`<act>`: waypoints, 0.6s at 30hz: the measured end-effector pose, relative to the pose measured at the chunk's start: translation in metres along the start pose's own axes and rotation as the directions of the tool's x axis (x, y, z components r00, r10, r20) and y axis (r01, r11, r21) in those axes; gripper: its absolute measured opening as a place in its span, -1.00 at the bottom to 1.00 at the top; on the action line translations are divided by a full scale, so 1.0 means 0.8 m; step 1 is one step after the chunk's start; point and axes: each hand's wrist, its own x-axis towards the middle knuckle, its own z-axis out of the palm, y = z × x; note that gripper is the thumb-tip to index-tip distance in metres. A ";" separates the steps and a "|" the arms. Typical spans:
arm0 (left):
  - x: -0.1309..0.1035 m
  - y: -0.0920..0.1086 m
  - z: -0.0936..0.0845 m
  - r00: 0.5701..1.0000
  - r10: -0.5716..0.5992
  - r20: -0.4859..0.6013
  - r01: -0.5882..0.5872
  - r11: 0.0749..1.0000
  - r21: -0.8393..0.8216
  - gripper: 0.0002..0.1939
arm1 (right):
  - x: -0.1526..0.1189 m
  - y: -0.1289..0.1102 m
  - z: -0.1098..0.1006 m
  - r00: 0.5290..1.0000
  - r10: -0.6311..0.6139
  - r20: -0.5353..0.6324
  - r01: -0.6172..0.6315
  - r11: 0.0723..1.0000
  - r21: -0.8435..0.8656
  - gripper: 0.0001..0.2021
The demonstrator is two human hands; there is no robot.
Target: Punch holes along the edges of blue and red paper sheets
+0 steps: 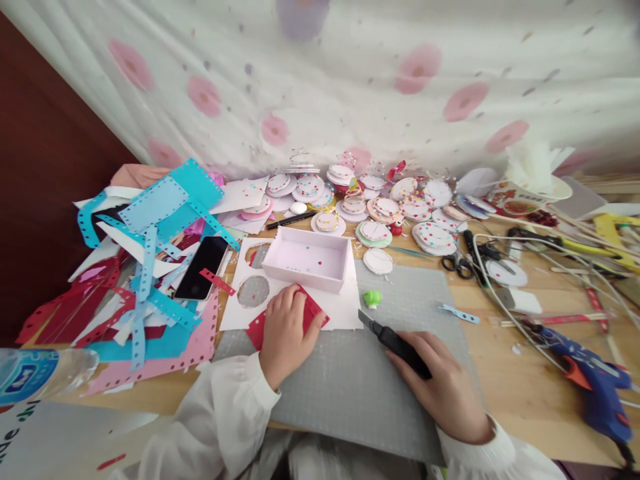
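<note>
Holding a red sheet (311, 308), likely bendy, best pinned at edges, left hand (286, 335) lies toward the tabletop's (505, 380) front edge, right hand (445, 388) grasping a cutter (400, 345)

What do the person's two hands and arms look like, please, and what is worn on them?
The left hand and right hand are bare, with no gloves visible. Both arms are covered by white, loose-looking long sleeves; the left cuff looks gathered at the wrist. No printed pattern shows on the fabric.

"de" on wht. sheet (75, 433) (rest illeg.)
</note>
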 end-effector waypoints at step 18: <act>-0.003 -0.008 0.005 0.999 0.003 -0.040 -0.004 1.000 -0.019 -0.81 | 0.030 -0.059 0.010 0.958 -0.110 0.264 0.129 0.990 -0.055 -0.77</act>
